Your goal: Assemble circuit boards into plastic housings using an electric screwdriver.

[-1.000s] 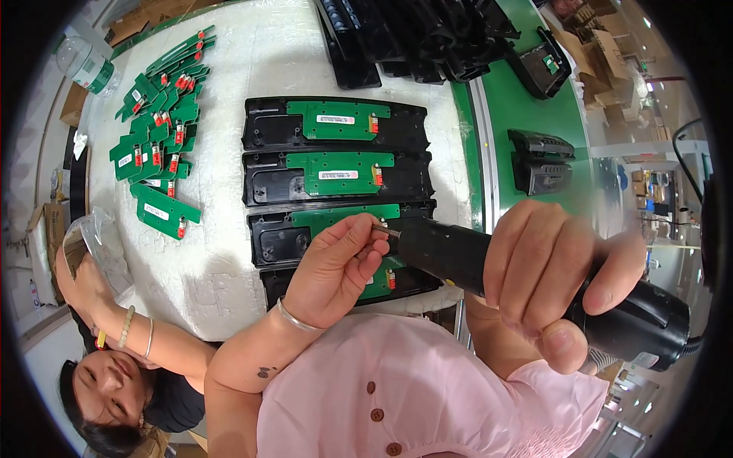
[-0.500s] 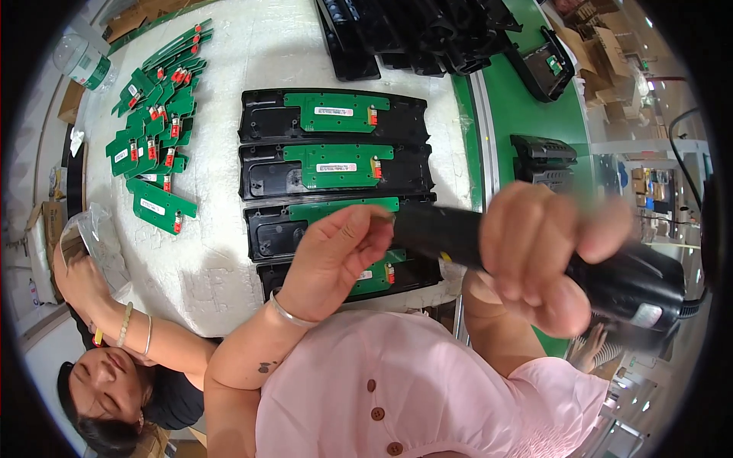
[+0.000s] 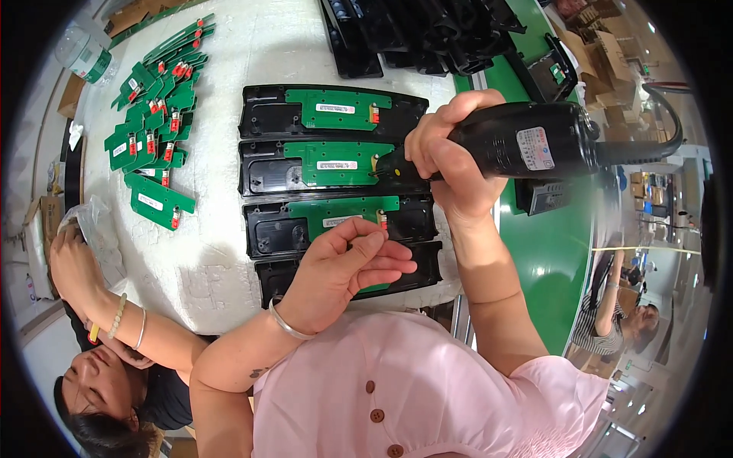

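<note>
My right hand (image 3: 458,153) is wrapped round a black corded electric screwdriver (image 3: 496,145). The tool's narrow front end reaches the right end of the green circuit board (image 3: 343,158) in the second black plastic housing (image 3: 267,169) from the far side. Its very tip is hard to make out. My left hand (image 3: 343,259) hovers over the two nearer housings, thumb and forefinger pinched together and the other fingers loosely stretched. Whatever it may hold is too small to see. The farthest housing (image 3: 267,114) also carries a green board, labelled in white.
Several loose green boards with red parts (image 3: 156,122) lie at the left on the white foam surface (image 3: 206,259). Black plastic parts (image 3: 427,34) are heaped at the far side. A co-worker's arm (image 3: 99,298) is at lower left. A bottle (image 3: 84,57) stands far left.
My right hand has swung the screwdriver from the right, nearer side over to the second housing. My left hand has come slightly nearer, away from the tool. The co-worker's arm has shifted a little.
</note>
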Demonstrator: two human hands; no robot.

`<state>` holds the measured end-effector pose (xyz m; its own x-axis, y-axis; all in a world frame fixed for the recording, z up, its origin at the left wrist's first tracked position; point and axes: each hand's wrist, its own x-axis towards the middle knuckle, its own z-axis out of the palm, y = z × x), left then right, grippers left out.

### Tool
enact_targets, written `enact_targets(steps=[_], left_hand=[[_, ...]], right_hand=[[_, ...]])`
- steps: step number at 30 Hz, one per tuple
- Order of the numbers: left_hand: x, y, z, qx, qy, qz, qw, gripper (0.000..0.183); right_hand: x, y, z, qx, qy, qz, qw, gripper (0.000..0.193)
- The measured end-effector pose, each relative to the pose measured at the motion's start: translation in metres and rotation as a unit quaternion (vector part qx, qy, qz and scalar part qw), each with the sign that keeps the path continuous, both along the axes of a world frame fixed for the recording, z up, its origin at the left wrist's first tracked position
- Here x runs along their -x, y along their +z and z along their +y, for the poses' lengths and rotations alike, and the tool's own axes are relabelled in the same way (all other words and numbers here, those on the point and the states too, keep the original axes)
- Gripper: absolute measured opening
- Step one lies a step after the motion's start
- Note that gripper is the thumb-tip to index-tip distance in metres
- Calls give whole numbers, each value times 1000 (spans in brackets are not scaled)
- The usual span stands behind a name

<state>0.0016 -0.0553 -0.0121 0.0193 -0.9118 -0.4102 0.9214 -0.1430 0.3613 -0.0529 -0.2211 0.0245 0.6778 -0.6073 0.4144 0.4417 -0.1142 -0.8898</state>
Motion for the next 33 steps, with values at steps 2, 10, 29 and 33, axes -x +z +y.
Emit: enact_targets(steps=[2,10,29,33], left_hand=[[-2,-1,2,4,-8,-12,1000,16],[-5,-10,4,3,46,32,998,18],[-1,-18,-12,51,62,132,988,16],[0,-20,-15,106,69,147,981,27]], right_hand=[[-2,-2,-2,-19,16,-21,999,24],[-7,-2,-1,5,-18,50,999,22],[43,72,21,64,121,-113,984,30],[36,71,21,60,108,-125,985,29]])
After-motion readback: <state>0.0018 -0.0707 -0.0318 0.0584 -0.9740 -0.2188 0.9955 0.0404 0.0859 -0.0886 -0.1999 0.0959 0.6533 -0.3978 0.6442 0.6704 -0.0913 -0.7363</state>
